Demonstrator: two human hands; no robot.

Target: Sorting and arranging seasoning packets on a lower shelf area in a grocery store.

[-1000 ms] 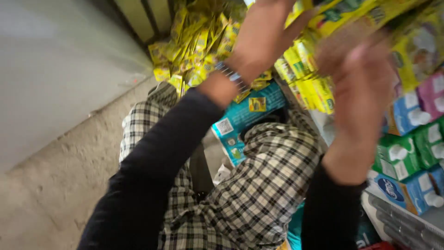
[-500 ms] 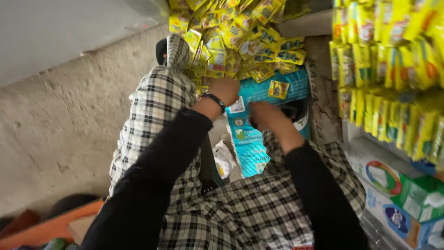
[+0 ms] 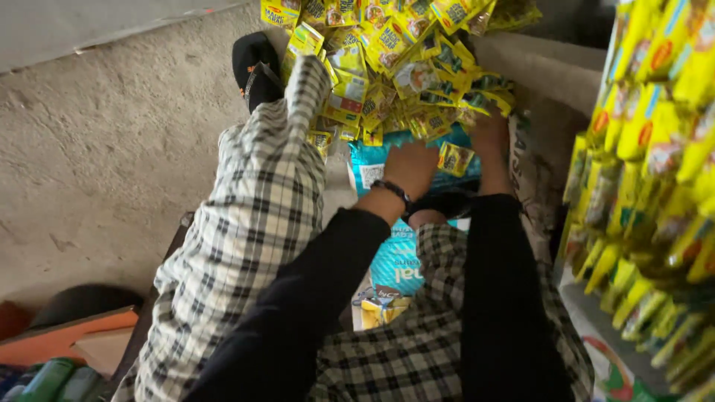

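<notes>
Yellow sachets [image 3: 387,67] heaped, both hands [image 3: 447,156] reaching in, teal box [image 3: 395,264] beneath

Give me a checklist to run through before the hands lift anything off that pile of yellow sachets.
1. Left hand down at the near edge of the pile of yellow sachets, over the teal bag: ok.
2. Right hand at the pile's right edge: ok.
3. Grip on any sachet: cannot tell, the fingers are buried or turned away.
4. Loose single sachet between the hands, lying on the teal bag apart from the pile: ok, reachable.
5. Pile stable: not ok, it looks like a loose heap spilling against the checked trouser leg.
6. Hanging yellow sachet strips on the right, close beside the right arm: cannot tell whether there is clearance.
</notes>
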